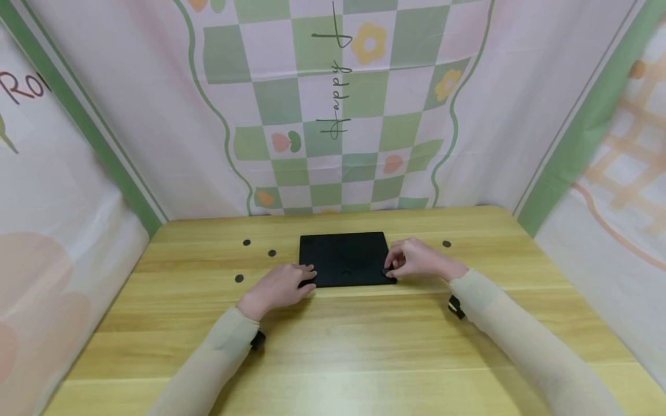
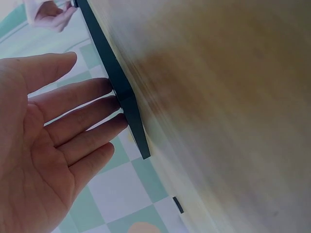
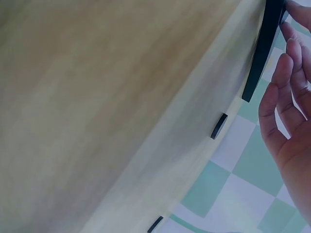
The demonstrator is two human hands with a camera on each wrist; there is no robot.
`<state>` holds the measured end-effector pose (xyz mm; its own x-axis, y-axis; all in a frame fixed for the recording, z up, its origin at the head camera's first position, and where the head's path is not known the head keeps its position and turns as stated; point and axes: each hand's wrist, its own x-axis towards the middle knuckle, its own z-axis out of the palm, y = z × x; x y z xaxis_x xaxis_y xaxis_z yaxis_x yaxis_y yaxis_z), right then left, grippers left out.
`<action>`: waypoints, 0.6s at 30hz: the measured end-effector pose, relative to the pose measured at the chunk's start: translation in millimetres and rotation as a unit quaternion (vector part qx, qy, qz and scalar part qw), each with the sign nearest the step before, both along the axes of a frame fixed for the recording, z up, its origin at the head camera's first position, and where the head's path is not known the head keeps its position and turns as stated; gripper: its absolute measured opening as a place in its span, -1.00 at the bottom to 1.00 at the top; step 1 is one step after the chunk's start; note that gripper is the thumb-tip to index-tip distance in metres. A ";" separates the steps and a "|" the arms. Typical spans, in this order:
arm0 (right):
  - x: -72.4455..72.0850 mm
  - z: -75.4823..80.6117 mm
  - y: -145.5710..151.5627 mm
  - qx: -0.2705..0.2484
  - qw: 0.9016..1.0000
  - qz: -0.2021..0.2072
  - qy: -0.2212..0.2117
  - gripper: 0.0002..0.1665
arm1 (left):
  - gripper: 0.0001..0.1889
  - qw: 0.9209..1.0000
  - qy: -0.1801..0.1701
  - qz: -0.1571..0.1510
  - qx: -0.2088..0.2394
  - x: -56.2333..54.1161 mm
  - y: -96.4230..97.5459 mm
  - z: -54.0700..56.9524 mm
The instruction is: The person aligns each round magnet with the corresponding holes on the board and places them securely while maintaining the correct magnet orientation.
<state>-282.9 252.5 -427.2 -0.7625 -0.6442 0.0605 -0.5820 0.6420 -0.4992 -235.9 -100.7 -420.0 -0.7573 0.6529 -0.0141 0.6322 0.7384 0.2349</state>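
Observation:
A flat black rectangular board [image 1: 343, 254] lies on the wooden table, with a faint round outline near its front edge. On its front left corner rest the fingers of my left hand [image 1: 281, 287]; in the left wrist view that hand [image 2: 58, 131] has nearly straight fingertips touching the board [image 2: 114, 73]. At the board's right front edge my right hand [image 1: 413, 258] pinches a small black disc [image 1: 385, 271] between thumb and forefinger. The right wrist view shows the other fingers of this hand [image 3: 291, 97] loosely bent beside the board [image 3: 265, 53].
Left of the board lie black discs: a far one [image 1: 247, 242], one nearer the board [image 1: 272, 253] and a front one [image 1: 239, 278]. Another disc [image 1: 446, 244] lies beyond my right hand. Printed cloth [image 1: 359, 115] hangs behind the table [image 1: 338, 346] and at both sides.

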 end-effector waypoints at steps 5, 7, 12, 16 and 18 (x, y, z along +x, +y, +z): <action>-1.1 -2.0 1.4 0.001 1.000 0.005 0.008 -0.89 | -0.58 1.000 -0.007 0.004 -0.001 0.3 0.2 0.2; -1.7 -2.8 2.0 0.001 1.000 0.006 0.012 -0.89 | -0.58 1.000 -0.006 0.003 -0.001 0.3 0.2 0.3; -2.6 -3.9 3.0 0.000 1.000 0.005 0.014 -0.91 | -0.58 1.000 -0.003 0.004 -0.003 0.3 0.4 -0.2; -2.3 -3.6 3.1 -0.002 1.000 0.005 0.012 -0.91 | -0.57 1.000 -0.005 0.006 -0.002 0.4 0.7 0.0; -2.0 -3.2 3.0 -0.005 1.000 0.006 0.011 -0.91 | -0.57 1.000 -0.006 0.006 -0.001 0.6 0.8 0.1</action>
